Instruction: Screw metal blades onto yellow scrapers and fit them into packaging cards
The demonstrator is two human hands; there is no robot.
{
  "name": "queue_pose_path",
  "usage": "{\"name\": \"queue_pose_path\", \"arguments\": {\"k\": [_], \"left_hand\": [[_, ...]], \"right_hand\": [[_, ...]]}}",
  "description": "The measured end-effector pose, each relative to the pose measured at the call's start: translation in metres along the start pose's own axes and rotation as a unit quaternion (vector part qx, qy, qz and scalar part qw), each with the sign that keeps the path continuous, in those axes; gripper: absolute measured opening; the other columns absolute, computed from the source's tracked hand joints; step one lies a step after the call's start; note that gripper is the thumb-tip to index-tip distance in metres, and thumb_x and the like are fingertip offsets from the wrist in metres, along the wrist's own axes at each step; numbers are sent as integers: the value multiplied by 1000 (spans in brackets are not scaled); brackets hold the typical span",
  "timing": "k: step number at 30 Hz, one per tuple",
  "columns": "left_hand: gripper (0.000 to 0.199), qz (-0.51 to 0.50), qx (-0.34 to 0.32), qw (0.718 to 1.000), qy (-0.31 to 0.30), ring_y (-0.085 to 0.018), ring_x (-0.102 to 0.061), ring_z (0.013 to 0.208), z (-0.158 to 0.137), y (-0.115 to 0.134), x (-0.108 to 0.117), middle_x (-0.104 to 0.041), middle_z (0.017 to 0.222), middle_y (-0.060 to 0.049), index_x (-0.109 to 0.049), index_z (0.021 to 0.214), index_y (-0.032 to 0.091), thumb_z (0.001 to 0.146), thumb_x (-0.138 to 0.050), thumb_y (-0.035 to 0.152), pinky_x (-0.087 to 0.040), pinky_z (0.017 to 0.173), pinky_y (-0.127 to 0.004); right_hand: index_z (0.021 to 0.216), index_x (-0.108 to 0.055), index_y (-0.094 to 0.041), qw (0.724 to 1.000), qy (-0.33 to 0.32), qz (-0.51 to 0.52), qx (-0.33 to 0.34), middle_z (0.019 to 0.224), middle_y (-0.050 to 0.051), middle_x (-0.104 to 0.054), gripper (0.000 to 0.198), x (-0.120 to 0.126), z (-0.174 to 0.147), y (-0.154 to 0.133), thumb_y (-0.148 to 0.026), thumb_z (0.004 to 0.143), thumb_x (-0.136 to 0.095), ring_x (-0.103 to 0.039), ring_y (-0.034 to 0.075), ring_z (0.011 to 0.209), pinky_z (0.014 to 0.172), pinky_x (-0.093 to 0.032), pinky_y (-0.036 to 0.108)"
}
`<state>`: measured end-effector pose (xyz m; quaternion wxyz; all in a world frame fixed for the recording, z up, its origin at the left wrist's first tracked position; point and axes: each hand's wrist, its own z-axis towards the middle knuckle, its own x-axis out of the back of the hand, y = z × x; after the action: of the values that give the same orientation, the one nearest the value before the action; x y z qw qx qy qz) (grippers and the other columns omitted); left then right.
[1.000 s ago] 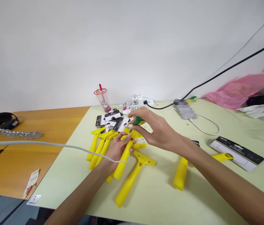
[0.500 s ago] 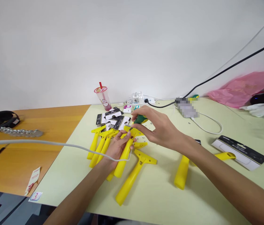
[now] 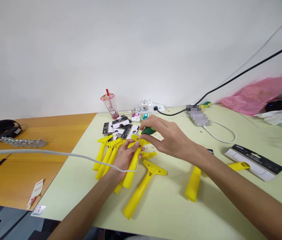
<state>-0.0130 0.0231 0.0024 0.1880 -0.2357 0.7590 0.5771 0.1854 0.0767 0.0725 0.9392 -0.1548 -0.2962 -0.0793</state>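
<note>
My left hand (image 3: 125, 156) is closed around a yellow scraper (image 3: 132, 166), holding it tilted with its T-shaped head up. In my right hand (image 3: 167, 136) is a green-handled screwdriver (image 3: 148, 130), pinched above the scraper's head; its tip is hard to make out there. To the left of my left hand lie several more yellow scrapers (image 3: 103, 151) side by side. Another scraper (image 3: 143, 190) lies just right of the held one. Small screws (image 3: 153, 147) are scattered behind it, partly hidden by my right hand.
Black-and-white packaging cards (image 3: 130, 131) lie behind the scrapers, near a lidded cup (image 3: 110, 106). A grey cable (image 3: 80, 155) crosses in front of my left hand. At right are a scraper (image 3: 193, 183), a packaging card (image 3: 253, 161), a power adapter (image 3: 199, 116) and a pink bag (image 3: 253, 93).
The screwdriver in my right hand has turned or tilted slightly over the scraper's head. My left hand keeps the scraper in nearly the same place.
</note>
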Motion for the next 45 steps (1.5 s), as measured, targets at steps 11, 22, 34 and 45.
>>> {"name": "queue_pose_path", "arguments": {"k": [11,22,34,45], "left_hand": [[43,-17,-14,1000,-9,-16,-71,79,7,-3,9,-71,86,-4,-61,97,18,76,-99,21,-54,60,-22],[45,-15,-21,1000,-18,-17,-72,83,4,-2,7,-67,84,-1,-59,97,19,77,-99,21,-53,58,-22],[49,-21,-9,1000,-17,-16,-70,75,4,-4,5,-69,84,-3,-60,99,19,72,-101,22,-52,59,-22],[51,-20,2,1000,-22,-15,-66,71,6,-3,8,-69,85,-4,-58,99,19,72,-102,24,-51,59,-22]], "right_hand": [[131,-54,-24,999,-22,40,10,136,16,-66,24,-1,3,-1,-15,109,-54,-66,26,130,99,-61,43],[125,-56,-23,999,-5,36,22,123,12,-70,18,-1,3,-3,-16,109,-56,-71,23,117,88,-62,37],[117,-54,-24,1000,-9,5,3,112,9,-71,8,-1,3,-5,-20,111,-57,-71,21,100,77,-58,33],[120,-54,-25,999,-21,16,-23,110,7,-71,12,-1,1,0,-26,110,-61,-71,21,94,79,-58,35]]}}
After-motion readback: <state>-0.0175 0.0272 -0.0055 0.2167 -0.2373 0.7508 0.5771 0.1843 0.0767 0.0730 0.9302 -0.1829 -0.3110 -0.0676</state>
